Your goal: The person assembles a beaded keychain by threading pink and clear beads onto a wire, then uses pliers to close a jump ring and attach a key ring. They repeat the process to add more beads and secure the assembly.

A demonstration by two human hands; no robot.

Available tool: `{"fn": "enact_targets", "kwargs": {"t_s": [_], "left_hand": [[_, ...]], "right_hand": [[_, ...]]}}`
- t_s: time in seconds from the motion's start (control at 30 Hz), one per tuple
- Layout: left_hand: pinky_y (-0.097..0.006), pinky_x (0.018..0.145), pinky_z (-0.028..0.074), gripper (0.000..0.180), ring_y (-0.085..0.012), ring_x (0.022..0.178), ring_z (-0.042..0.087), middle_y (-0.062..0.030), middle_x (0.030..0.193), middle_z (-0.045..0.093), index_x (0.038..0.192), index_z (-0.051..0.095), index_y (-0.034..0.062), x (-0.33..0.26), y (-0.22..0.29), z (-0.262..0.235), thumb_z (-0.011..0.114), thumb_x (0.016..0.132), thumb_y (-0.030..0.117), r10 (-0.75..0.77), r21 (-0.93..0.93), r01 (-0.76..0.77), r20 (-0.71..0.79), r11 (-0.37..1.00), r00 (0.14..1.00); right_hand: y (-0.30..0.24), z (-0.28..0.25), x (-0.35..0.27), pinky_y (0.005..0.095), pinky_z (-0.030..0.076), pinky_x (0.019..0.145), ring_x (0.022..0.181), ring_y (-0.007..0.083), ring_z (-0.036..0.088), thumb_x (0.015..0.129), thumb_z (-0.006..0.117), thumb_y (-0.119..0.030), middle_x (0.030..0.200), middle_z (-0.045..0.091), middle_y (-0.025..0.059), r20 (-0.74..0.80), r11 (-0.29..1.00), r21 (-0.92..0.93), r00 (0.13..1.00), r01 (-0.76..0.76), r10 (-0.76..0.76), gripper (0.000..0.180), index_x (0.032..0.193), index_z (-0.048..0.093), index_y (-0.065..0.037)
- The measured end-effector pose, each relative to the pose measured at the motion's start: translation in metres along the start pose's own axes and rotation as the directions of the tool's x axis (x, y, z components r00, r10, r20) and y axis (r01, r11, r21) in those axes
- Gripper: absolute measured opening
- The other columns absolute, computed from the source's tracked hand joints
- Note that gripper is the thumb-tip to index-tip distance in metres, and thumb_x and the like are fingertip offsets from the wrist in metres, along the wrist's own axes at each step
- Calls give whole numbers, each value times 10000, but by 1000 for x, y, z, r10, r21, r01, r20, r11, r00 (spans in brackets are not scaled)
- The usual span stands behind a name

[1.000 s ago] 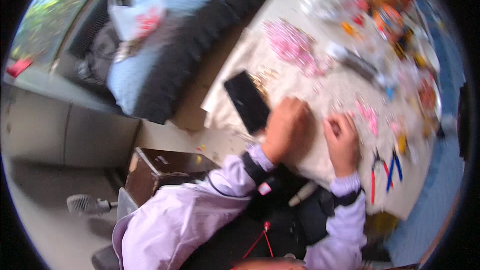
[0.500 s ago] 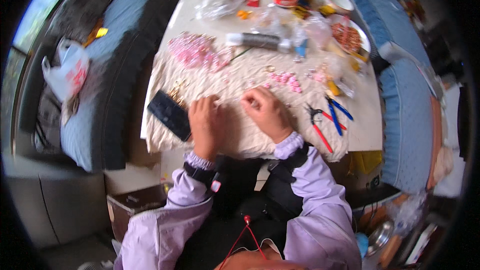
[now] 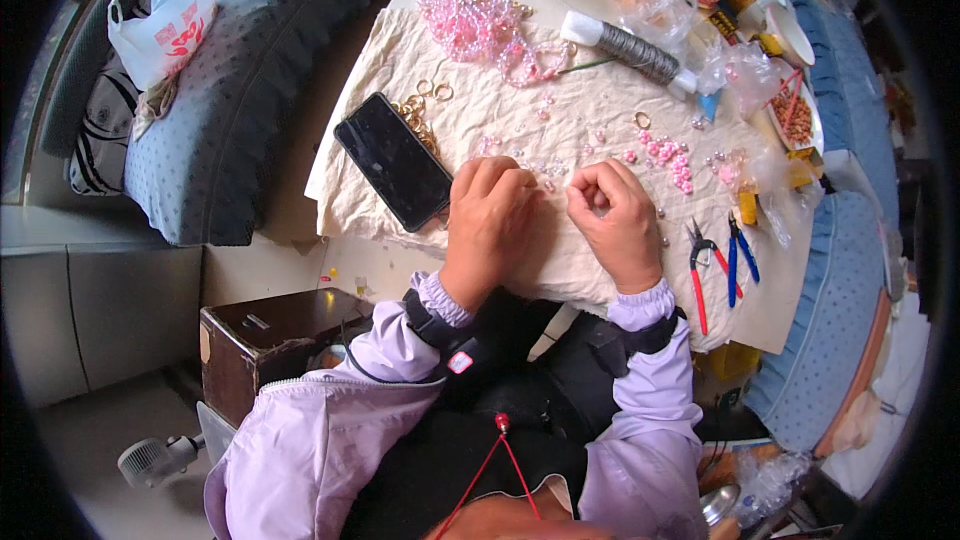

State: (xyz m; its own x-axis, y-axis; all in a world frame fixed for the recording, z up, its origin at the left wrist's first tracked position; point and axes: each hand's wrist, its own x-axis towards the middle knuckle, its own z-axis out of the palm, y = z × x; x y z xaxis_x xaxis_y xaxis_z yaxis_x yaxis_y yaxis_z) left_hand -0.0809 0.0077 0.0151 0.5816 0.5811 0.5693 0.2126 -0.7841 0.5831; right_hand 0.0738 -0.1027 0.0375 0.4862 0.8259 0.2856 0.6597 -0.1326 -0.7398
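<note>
My left hand [image 3: 490, 222] rests over the cream cloth [image 3: 420, 250] with its fingers curled inward, their tips hidden. A short gap to the right, my right hand [image 3: 622, 225] is in a pinch, thumb against forefinger. Anything in either grip is too small to make out. Clear and pink loose beads [image 3: 545, 168] lie just beyond the fingers. Further right is a cluster of pink beads [image 3: 670, 155], with a gold ring [image 3: 642, 120] above it. A black phone [image 3: 395, 162] lies left of my left hand, against a heap of gold rings [image 3: 418, 118].
Red-handled pliers [image 3: 705, 275] and blue-handled pliers [image 3: 738, 255] lie at the right. Across the far side are pink bead strands [image 3: 470, 20], a grey spool [image 3: 635, 50], plastic bags [image 3: 745, 75] and a bowl [image 3: 795, 125]. Blue-covered seats [image 3: 240, 70] flank the table.
The view has turned, so the table and its things appear further right and tilted. Both hands stay curled above the cloth, a small gap between them.
</note>
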Motion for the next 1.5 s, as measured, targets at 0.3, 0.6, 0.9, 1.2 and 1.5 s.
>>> {"fn": "enact_targets", "kwargs": {"t_s": [0.3, 0.6, 0.9, 1.2, 1.5], "left_hand": [[-423, 885, 489, 229, -323, 1006, 611, -87, 1027, 662, 1013, 743, 92, -2, 2, -4, 820, 806, 32, -45, -6, 45, 39, 999, 998], [-432, 886, 492, 243, -320, 1008, 619, -86, 1026, 677, 1032, 765, 104, 1, 7, -4, 833, 802, 61, -74, 33, 73, 44, 997, 996], [-429, 875, 489, 208, -311, 991, 626, -70, 1008, 688, 1011, 782, 126, 6, 7, 2, 826, 811, 90, -35, 72, 30, 60, 997, 998], [-435, 876, 491, 170, -313, 981, 626, -81, 1009, 691, 980, 767, 116, 7, 4, 3, 820, 819, 102, -15, 47, 12, 60, 999, 998], [-437, 884, 481, 146, -314, 1011, 612, -68, 1010, 660, 964, 722, 114, 7, 5, 1, 778, 829, 116, -3, -20, 4, 73, 1000, 997]], "right_hand": [[-2, -1, 2, 386, 507, 681, 727, 236, 638, 856, 765, -23, 830, 617, 62, 31, 999, -21, 999, 28, -28, 144, 907, 636, -62], [-2, 1, 3, 405, 516, 708, 751, 260, 658, 859, 764, -35, 834, 626, 66, 35, 998, -51, 999, 31, -29, 144, 903, 633, -72], [1, 2, 2, 334, 507, 650, 694, 194, 616, 910, 790, -34, 858, 649, 69, 24, 995, -65, 997, 69, -68, 106, 935, 689, -15], [3, 1, 0, 422, 526, 742, 817, 307, 672, 930, 805, -162, 905, 697, 86, 48, 999, 42, 999, -19, 17, 142, 973, 711, -65], [2, -2, 0, 407, 547, 804, 915, 310, 696, 902, 827, -141, 969, 714, 102, 93, 993, 87, 993, -74, 66, 162, 985, 716, -58]]}}
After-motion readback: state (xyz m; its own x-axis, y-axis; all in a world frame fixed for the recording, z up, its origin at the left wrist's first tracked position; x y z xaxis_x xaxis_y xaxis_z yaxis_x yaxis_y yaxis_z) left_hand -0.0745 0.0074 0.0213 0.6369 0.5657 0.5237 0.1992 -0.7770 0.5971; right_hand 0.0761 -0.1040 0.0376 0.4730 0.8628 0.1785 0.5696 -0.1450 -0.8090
